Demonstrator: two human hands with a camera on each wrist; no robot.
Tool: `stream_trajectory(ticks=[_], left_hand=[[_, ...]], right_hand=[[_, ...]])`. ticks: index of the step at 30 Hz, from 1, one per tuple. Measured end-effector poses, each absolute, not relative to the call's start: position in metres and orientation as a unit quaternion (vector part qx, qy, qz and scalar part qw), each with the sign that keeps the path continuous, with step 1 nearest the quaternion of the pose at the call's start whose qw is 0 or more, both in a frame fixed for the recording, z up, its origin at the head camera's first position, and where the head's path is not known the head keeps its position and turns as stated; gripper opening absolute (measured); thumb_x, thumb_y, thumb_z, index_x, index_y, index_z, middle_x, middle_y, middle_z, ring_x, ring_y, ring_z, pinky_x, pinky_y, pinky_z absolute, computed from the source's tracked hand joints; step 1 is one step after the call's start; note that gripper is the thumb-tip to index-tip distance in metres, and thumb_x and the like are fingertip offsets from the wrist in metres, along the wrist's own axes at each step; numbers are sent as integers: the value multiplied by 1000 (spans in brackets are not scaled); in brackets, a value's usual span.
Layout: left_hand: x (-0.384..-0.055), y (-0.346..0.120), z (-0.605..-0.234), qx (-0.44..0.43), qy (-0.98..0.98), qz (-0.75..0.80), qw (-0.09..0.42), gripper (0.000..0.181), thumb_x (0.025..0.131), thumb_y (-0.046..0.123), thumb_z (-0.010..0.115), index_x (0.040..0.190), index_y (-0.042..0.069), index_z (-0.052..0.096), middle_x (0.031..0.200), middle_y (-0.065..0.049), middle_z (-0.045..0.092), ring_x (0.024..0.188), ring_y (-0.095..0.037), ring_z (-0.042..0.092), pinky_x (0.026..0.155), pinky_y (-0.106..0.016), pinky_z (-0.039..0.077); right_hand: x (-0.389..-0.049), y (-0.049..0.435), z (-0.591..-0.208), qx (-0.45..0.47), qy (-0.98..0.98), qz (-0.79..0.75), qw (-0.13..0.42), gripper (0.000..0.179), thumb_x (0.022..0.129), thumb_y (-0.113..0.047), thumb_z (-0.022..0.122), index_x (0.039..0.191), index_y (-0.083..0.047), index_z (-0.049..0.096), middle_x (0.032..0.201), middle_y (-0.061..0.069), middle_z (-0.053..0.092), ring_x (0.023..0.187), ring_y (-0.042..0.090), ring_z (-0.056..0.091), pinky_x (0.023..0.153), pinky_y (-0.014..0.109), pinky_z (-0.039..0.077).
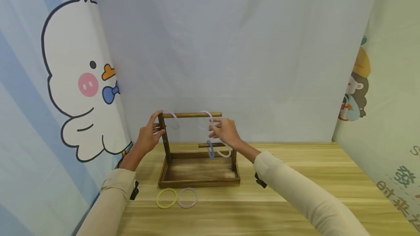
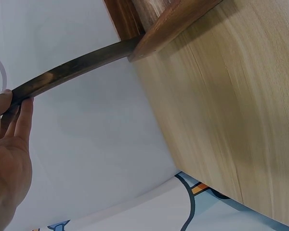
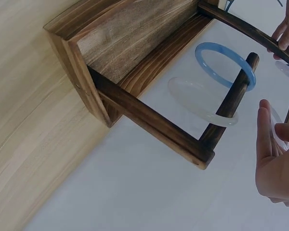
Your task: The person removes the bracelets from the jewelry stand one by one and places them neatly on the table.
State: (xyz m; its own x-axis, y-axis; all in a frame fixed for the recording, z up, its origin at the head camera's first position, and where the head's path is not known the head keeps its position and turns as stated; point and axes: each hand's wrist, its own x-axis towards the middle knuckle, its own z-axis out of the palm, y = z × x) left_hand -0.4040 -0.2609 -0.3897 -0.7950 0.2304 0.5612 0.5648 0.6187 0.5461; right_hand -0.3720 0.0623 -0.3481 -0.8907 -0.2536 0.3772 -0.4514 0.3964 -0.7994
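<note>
A brown wooden rack [image 1: 199, 184] with a tray base and two bars stands on the table. My left hand [image 1: 150, 136] grips the top of its left post [image 2: 70, 72], thumb and fingers on either side. A pale lilac bangle [image 1: 210, 114] is around the upper bar [image 1: 190, 115] near its free end, and my right hand [image 1: 226, 131] pinches it between thumb and fingers. Closer to the left post, another lilac bangle [image 1: 174, 115] hangs on that bar. From the shorter lower bar [image 3: 238, 91] hang a blue bangle [image 3: 251, 78] and a clear whitish bangle [image 3: 222, 121].
Flat on the wood-grain table [image 1: 279, 199], in front of the rack, lie a yellow bangle [image 1: 166, 207] and a pale pink bangle [image 1: 187, 207], side by side. A plain grey curtain [image 1: 262, 65] hangs behind; a printed duck curtain [image 1: 75, 46] is at the left.
</note>
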Motion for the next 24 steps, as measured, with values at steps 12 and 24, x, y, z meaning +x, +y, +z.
stream_trajectory(ticks=[12,24], left_hand=[[-402,-262,-389,-236,-870,-367,227,81,96,-8,69,161,18,29,126,-38,64,113,-50,68,94,-60,60],[-399,-260,-387,-235,-873,-361,230,80,96,-9,68,161,15,28,126,-39,64,112,-50,68,93,-59,60]], right_hand=[[-368,78,-350,201,-836,502,95,33,106,-3,58,137,8,62,109,27,74,84,37,78,76,40,67],[-365,92,-349,191,-857,457,143,31,104,-7,63,131,6,68,104,22,77,86,32,78,72,34,67]])
